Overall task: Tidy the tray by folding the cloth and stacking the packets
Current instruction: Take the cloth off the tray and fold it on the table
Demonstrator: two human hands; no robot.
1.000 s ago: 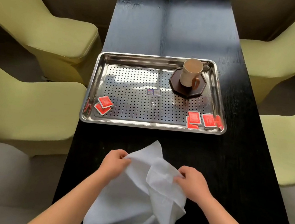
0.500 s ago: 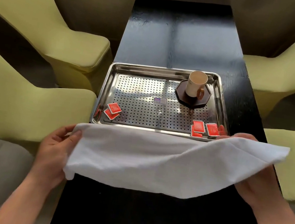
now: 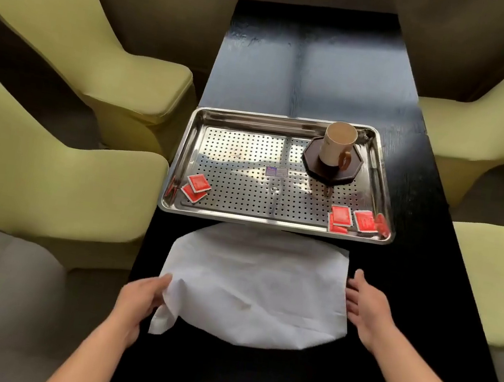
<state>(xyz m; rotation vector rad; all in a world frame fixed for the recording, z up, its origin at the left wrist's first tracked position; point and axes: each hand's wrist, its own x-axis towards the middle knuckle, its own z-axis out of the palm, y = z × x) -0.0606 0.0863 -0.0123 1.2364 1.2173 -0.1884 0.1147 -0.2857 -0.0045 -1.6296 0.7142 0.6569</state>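
Observation:
A white cloth [image 3: 258, 285] lies spread on the black table just in front of the steel tray [image 3: 275, 223]. My left hand [image 3: 139, 303] touches the cloth's near left corner, fingers curled at its edge. Just off the cloth's right edge, my right hand [image 3: 365, 307] is open and holds nothing. Two red packets [image 3: 197, 185] overlap in the tray's near left corner. Three more red packets [image 3: 353, 219] lie in its near right corner.
A beige mug [image 3: 336, 147] stands on a dark octagonal coaster [image 3: 332, 166] at the tray's far right. A small label [image 3: 276, 172] sits mid-tray. Yellow-green armchairs [image 3: 63, 164] flank the narrow black table [image 3: 311, 79] on both sides.
The cloth went from bunched in both hands, to stretched wide in the air, to lying on the table. My right hand has let go of it.

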